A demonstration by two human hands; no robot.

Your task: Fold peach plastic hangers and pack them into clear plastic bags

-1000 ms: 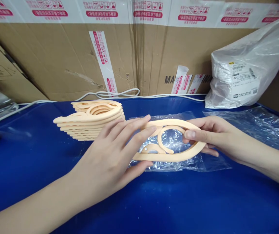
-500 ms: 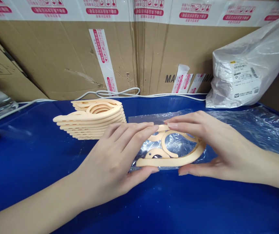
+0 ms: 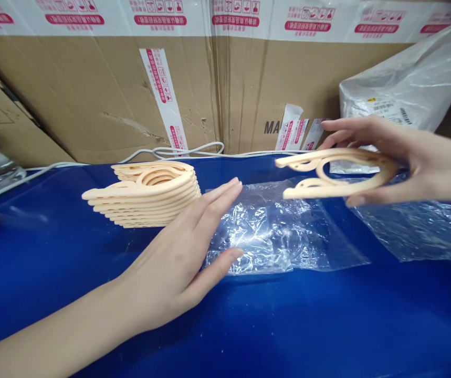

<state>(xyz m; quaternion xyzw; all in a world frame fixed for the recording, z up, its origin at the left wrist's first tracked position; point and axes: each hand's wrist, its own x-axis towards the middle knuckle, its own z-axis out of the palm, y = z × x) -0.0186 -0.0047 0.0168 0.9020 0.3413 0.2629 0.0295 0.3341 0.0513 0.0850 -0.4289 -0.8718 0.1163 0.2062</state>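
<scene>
My right hand (image 3: 402,157) is raised at the right, thumb below and fingers above, gripping a cream plastic folding hanger (image 3: 323,191) by its curved end. The hanger is folded double, its two arm tips pointing left. My left hand (image 3: 181,257) holds nothing; its fingers are stretched out and the thumb is spread apart. Its fingertips hover at the left end of a flat, crinkled clear plastic bag (image 3: 257,231) on the blue table; whether they touch it I cannot tell. Just behind that hand stands a neat stack of the same folded hangers (image 3: 162,197).
Large taped cardboard boxes (image 3: 103,89) wall off the back of the blue tabletop (image 3: 249,325). A white cable (image 3: 138,155) runs along their foot. At the back right leans a white labelled plastic package (image 3: 398,89), with more clear film (image 3: 426,231) lying in front.
My right hand has lifted the folded hanger off the clear bag and carried it right and back. My left hand has let go of the hanger and stays near the bag.
</scene>
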